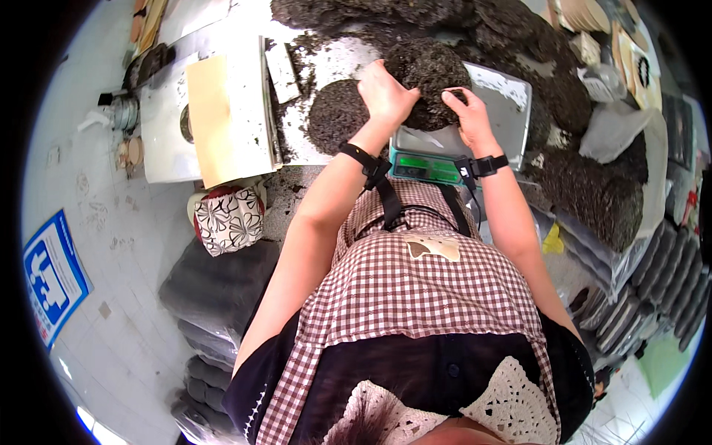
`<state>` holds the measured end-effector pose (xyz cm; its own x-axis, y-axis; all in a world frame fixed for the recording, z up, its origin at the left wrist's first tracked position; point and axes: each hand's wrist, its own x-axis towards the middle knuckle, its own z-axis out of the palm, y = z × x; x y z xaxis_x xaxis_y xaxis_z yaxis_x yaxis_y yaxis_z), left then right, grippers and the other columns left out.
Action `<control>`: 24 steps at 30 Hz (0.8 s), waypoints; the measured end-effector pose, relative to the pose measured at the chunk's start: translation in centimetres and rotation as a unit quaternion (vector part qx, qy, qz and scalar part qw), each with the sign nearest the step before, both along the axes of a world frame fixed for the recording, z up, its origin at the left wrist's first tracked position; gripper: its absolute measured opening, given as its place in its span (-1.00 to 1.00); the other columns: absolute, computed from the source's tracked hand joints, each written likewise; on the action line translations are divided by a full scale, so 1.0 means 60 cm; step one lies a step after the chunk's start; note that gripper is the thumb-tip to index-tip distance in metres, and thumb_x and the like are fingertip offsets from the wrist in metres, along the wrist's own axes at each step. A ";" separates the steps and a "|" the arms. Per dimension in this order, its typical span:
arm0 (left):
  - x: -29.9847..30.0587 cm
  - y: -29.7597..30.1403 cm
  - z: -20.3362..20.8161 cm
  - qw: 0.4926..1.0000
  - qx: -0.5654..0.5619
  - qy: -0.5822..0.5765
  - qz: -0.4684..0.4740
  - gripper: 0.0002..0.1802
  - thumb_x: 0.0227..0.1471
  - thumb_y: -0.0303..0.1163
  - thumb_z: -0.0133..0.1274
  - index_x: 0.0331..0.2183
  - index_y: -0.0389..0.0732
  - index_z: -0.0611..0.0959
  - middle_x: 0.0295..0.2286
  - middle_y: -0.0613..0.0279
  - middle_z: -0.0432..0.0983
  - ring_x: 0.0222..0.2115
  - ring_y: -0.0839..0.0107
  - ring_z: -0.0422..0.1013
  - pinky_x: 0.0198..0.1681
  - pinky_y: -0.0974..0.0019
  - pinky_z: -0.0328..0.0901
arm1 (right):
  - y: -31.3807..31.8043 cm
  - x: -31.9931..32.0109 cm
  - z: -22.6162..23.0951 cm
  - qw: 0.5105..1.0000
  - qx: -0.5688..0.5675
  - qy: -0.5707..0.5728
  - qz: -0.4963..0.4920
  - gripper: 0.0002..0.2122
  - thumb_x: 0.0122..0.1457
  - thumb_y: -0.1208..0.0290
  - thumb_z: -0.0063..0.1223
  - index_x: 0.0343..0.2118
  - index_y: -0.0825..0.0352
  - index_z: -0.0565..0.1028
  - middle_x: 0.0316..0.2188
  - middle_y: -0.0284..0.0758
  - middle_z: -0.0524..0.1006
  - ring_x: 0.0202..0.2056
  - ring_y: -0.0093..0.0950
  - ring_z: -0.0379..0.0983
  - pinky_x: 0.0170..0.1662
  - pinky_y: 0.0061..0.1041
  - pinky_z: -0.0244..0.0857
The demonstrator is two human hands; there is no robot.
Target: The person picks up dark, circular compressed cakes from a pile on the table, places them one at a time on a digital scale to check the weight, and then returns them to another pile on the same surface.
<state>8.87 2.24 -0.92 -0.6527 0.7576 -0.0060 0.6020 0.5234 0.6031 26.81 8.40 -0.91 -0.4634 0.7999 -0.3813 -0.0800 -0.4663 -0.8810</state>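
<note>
Here's the dark round cake (429,63), overlapping the scale's (512,100) ten o'clock corner; the left hand (387,93) grips it at nine o'clock, the right hand (470,117) pinches it at four! A second dark cake (336,117) lies at eight, a yellow card (213,122) farther toward nine.

Dark disc (426,70) hides part of the scale (507,111)
At twelve o'clock, a dark heap (408,13) runs out of my sight.
</note>
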 end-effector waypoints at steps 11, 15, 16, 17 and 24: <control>-0.557 -0.019 -0.063 0.855 0.343 -0.228 0.315 0.31 -0.36 -0.13 0.55 0.07 -0.72 0.01 -0.02 -0.30 0.36 0.04 0.15 0.30 0.18 0.14 0.18 | 0.000 0.071 0.100 0.998 -0.002 0.065 0.004 -0.81 0.27 0.47 0.07 -0.13 0.45 0.43 -0.20 -0.05 0.58 -0.22 -0.29 0.59 -0.16 -0.34 0.52; -0.675 0.001 -0.067 0.859 0.105 -0.254 0.431 0.57 -0.35 0.24 0.42 0.24 -0.62 -0.16 0.17 -0.35 0.16 0.21 0.02 0.17 0.23 0.16 0.14 | -0.013 0.114 0.107 1.000 -0.012 0.020 -0.006 -0.79 0.26 0.44 0.10 -0.13 0.44 0.43 -0.21 -0.05 0.58 -0.25 -0.30 0.59 -0.17 -0.36 0.52; -0.689 -0.003 -0.070 0.857 0.041 -0.190 0.477 0.53 -0.35 0.14 0.47 0.24 -0.64 -0.12 0.17 -0.36 0.17 0.20 0.08 0.19 0.17 0.23 0.22 | -0.016 0.113 0.112 1.000 -0.005 0.029 -0.009 -0.78 0.26 0.43 0.10 -0.13 0.44 0.43 -0.21 -0.04 0.58 -0.25 -0.29 0.59 -0.17 -0.35 0.52; -0.683 -0.013 -0.086 0.884 0.070 -0.130 0.444 0.42 -0.32 0.12 0.46 0.20 -0.65 0.00 0.13 -0.37 0.22 0.17 0.07 0.24 0.15 0.21 0.24 | -0.017 0.109 0.119 0.999 0.001 0.039 -0.010 -0.77 0.26 0.42 0.11 -0.13 0.44 0.43 -0.20 -0.03 0.57 -0.24 -0.28 0.59 -0.16 -0.33 0.52; -0.226 -0.142 -0.064 0.985 -0.055 -0.153 -0.059 -0.12 -0.14 0.06 0.36 0.04 -0.38 0.47 0.00 -0.17 0.45 0.03 -0.01 0.41 0.16 0.11 0.27 | -0.036 0.172 0.131 0.994 -0.019 0.085 -0.067 -0.72 0.28 0.34 0.06 -0.08 0.44 0.41 -0.10 0.01 0.53 -0.11 -0.15 0.54 -0.08 -0.26 0.50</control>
<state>-4.71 -6.30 -4.78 -0.5147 0.8120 -0.2751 0.4610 0.5326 0.7098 37.13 6.26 6.96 -0.4140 0.8455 -0.3371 -0.2907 -0.4738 -0.8313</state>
